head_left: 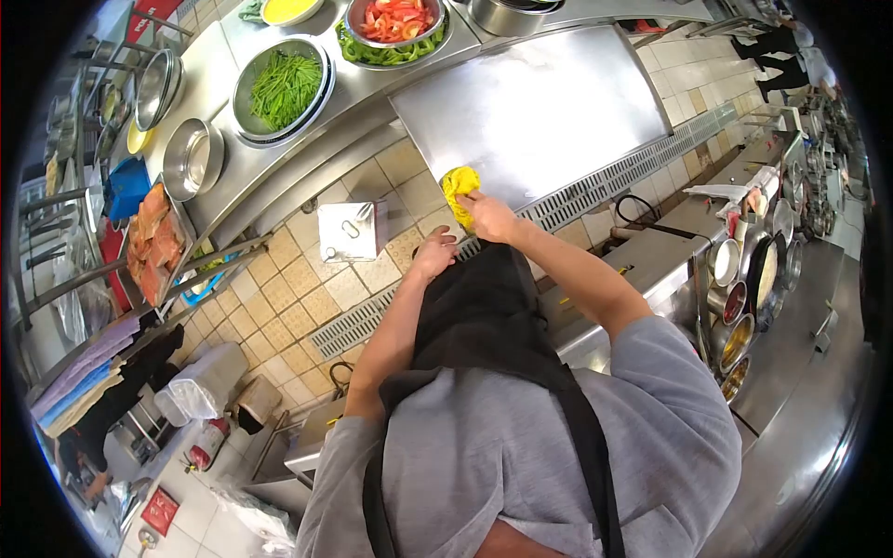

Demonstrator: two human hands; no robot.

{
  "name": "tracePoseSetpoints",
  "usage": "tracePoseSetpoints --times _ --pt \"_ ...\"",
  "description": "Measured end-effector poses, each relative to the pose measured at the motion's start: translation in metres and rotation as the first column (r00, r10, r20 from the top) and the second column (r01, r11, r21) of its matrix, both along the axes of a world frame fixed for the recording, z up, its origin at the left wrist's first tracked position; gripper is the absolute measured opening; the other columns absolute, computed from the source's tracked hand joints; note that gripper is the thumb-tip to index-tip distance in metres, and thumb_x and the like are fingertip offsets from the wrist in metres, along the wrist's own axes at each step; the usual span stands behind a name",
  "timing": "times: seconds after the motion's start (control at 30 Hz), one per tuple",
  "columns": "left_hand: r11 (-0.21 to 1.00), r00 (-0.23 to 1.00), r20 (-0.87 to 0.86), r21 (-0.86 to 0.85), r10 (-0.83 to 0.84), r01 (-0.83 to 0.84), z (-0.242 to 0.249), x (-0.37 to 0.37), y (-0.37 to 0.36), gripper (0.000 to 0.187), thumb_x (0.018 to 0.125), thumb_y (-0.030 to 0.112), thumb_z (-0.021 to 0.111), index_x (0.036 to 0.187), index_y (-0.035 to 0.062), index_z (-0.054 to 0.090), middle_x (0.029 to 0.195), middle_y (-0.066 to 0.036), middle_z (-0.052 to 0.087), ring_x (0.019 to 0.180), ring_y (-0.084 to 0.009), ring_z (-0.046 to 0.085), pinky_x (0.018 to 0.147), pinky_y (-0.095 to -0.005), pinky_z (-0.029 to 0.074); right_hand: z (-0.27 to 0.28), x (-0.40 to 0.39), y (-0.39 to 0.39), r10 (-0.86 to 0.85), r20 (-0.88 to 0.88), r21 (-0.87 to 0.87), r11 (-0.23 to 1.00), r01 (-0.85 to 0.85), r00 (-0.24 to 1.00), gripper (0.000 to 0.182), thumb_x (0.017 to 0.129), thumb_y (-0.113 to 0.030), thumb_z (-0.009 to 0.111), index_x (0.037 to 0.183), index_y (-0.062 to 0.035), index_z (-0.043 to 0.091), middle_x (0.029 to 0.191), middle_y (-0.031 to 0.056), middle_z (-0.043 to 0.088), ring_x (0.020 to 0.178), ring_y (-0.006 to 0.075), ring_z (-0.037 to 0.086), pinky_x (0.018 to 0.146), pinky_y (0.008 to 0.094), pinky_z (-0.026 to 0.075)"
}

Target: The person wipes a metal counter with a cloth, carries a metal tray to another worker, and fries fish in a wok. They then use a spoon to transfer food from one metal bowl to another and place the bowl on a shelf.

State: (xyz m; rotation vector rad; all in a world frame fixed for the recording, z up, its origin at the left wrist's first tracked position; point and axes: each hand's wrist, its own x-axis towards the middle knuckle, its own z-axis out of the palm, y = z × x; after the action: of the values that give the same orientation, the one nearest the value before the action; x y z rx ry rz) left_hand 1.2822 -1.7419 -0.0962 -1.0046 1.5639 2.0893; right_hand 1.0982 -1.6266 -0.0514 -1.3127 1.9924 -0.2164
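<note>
My right hand (490, 219) is closed around a bunched yellow cloth (459, 189). The cloth rests at the near left corner of a shiny stainless steel worktop (539, 121). Close to the front of my black apron (474, 307) is my left hand (435, 253), lower and to the left. Its fingers look loosely bent and apart, with nothing seen in them.
Along the counter at the upper left stand a colander of cut green vegetables (284, 88), a bowl of red pieces (395, 19) and a steel bowl (193, 158). A white-topped stool (349, 231) stands on the tiles. Pans (735, 342) line the right; people (786, 56) stand far off.
</note>
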Motion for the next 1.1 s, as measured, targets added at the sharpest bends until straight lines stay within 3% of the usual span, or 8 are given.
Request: tracePoseSetpoints --times 0.13,0.37,0.57,0.77,0.87,0.97,1.07,1.1 --pt "0.999 0.996 0.073 0.022 -0.044 0.042 0.004 0.003 0.0 0.063 0.094 0.005 0.057 0.153 -0.0013 0.037 0.131 -0.02 0.064 0.095 -0.0225 0.069 0.076 -0.0329 0.059 0.018 -0.01 -0.008 0.131 -0.055 0.077 0.989 -0.127 0.99 0.071 0.08 -0.005 0.067 0.147 -0.0034 0.045 0.137 0.0261 0.055 0.121 0.0426 0.059 0.099 0.0493 0.052" --pt "0.996 0.991 0.103 0.019 -0.086 0.085 0.015 -0.011 -0.013 0.062 0.095 0.008 0.059 0.152 -0.0033 0.037 0.119 -0.019 0.067 0.099 -0.0239 0.071 0.08 -0.0335 0.059 0.012 0.014 0.003 -0.039 -0.085 0.027 0.999 0.041 0.996 0.059 0.083 -0.007 0.066 0.14 -0.0066 0.051 0.136 0.0219 0.058 0.121 0.0413 0.06 0.099 0.0479 0.053" --pt "0.992 0.985 0.123 0.064 -0.118 0.111 0.009 -0.003 -0.003 0.058 0.094 0.007 0.06 0.148 -0.0056 0.042 0.116 -0.018 0.067 0.092 -0.0219 0.071 0.077 -0.0326 0.06 0.004 0.018 0.008 -0.136 -0.046 0.089 0.986 0.139 0.99 0.052 0.072 -0.024 0.077 0.119 -0.0072 0.063 0.107 0.0232 0.07 0.101 0.0411 0.069 0.088 0.0495 0.057" --pt "0.991 0.985 0.148 0.11 -0.089 0.073 0.006 -0.002 0.005 0.054 0.095 0.008 0.061 0.145 -0.0049 0.045 0.115 -0.018 0.067 0.089 -0.0206 0.071 0.074 -0.0318 0.06 -0.02 -0.008 0.003 -0.163 0.228 0.209 0.971 0.115 0.96 0.051 0.064 -0.031 0.076 0.107 -0.0039 0.072 0.091 0.0225 0.074 0.09 0.0365 0.071 0.079 0.0453 0.058" --pt "0.991 0.989 0.145 0.136 -0.015 -0.004 0.012 -0.005 -0.001 0.055 0.095 0.009 0.062 0.145 -0.0046 0.045 0.115 -0.018 0.068 0.093 -0.0221 0.071 0.076 -0.0328 0.06 0.017 -0.033 0.008 -0.553 0.656 0.474 0.832 0.29 0.514 0.054 0.067 -0.027 0.078 0.114 -0.0014 0.072 0.096 0.0171 0.075 0.093 0.0294 0.072 0.082 0.0396 0.057" --pt "0.983 0.986 0.148 0.154 0.079 -0.101 0.012 -0.004 -0.016 0.054 0.096 0.009 0.064 0.144 -0.0041 0.044 0.115 -0.018 0.069 0.097 -0.0243 0.072 0.079 -0.0345 0.06 0.029 -0.053 0.026 -0.497 0.867 0.43 0.789 0.438 0.046 0.053 0.073 -0.024 0.08 0.118 0.0011 0.071 0.109 0.0128 0.073 0.102 0.0237 0.07 0.09 0.0366 0.055" --pt "0.959 0.968 0.151 0.171 0.2 -0.225 0.013 0.005 -0.029 0.049 0.095 0.009 0.064 0.14 -0.0041 0.047 0.114 -0.017 0.069 0.096 -0.025 0.073 0.078 -0.0351 0.06 0.058 -0.074 0.031 -0.517 0.856 0.422 0.655 0.626 -0.036 0.057 0.08 -0.025 0.079 0.131 -0.004 0.066 0.128 0.0173 0.066 0.11 0.0261 0.067 0.099 0.0378 0.053" --pt "0.961 0.965 0.16 0.152 0.209 -0.233 0.005 0.009 -0.034 0.048 0.095 0.009 0.064 0.139 -0.0038 0.047 0.114 -0.017 0.069 0.095 -0.0248 0.073 0.078 -0.035 0.06 0.049 -0.08 0.034 -0.566 0.699 0.106 0.688 0.718 0.438 0.059 0.081 -0.026 0.079 0.135 -0.0072 0.064 0.134 0.0182 0.062 0.116 0.0301 0.064 0.101 0.0398 0.052"
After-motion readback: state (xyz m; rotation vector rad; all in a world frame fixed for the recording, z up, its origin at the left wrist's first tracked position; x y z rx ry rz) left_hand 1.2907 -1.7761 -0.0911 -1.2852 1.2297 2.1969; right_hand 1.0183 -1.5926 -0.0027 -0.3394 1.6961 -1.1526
